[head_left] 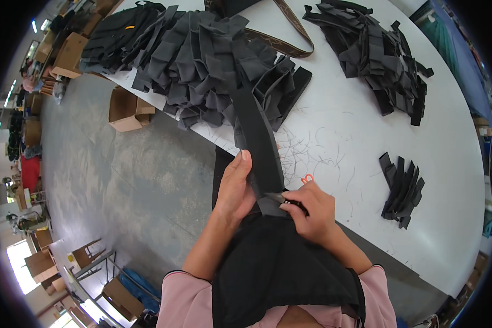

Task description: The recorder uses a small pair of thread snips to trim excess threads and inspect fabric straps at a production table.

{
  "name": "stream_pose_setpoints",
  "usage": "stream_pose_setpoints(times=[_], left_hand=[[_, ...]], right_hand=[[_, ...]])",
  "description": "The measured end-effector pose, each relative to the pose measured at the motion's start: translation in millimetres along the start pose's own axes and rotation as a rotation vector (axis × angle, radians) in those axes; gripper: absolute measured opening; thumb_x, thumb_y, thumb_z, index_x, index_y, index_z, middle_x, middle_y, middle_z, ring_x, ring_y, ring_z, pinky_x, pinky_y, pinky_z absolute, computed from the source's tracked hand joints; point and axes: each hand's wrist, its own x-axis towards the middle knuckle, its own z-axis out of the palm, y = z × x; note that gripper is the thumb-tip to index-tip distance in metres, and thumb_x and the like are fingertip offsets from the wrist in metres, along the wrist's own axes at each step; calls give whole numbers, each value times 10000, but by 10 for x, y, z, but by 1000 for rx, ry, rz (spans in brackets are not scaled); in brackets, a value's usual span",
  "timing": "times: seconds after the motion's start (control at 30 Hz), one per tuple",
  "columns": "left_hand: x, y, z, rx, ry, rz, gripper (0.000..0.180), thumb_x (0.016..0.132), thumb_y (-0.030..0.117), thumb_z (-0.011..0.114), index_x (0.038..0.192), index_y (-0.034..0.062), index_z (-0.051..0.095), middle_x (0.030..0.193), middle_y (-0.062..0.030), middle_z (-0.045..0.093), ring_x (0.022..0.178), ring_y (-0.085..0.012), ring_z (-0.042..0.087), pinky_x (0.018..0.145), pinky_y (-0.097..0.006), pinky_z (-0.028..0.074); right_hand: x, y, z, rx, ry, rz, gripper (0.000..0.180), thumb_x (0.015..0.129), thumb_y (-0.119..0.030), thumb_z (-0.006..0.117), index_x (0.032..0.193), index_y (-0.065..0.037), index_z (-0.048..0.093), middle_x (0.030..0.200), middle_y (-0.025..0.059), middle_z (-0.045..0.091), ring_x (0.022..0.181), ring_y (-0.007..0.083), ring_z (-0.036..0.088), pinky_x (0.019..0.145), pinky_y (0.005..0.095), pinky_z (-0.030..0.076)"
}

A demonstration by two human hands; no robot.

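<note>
My left hand [236, 186] is closed on the left edge of a long dark fabric strip [257, 134], thumb on top. The strip runs from the big pile down to my lap, its near end turned up grey. In my right hand [313, 210] is a small pair of thread snips [294, 204] with a dark handle. Their metal blades lie at the strip's near end, and my fingers cover part of them. Just beyond my right hand, an orange looped handle [308, 178] shows on the table; the rest of it is hidden.
A large pile of dark fabric strips [197, 65] covers the white table's [344, 186] far left edge, beside a black bag [120, 33]. Another heap [374, 60] lies far right, a smaller bunch [402, 188] nearer. Loose threads [298, 156] litter the tabletop. An open cardboard box [127, 112] stands on the floor.
</note>
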Motion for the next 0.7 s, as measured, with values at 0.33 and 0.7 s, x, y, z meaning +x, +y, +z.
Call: stream_pose_setpoints(times=[0.33, 0.7], left_hand=[[-73, -39, -66, -179, -83, -76, 433, 975, 299, 436, 1240, -44, 460, 1188, -157, 562, 1076, -239, 566, 937, -376, 459], [-114, -61, -27, -119, -48, -98, 482, 952, 344, 465, 1250, -34, 440, 1186, -171, 556, 1042, -260, 579, 899, -392, 488]], right_hand=[[238, 105, 61, 42, 8, 50, 210, 709, -85, 723, 881, -57, 605, 727, 45, 533, 524, 205, 506, 457, 307, 387], [143, 83, 56, -74, 115, -130, 184, 684, -61, 725, 841, -45, 631, 667, 40, 532, 527, 182, 514, 458, 299, 371]])
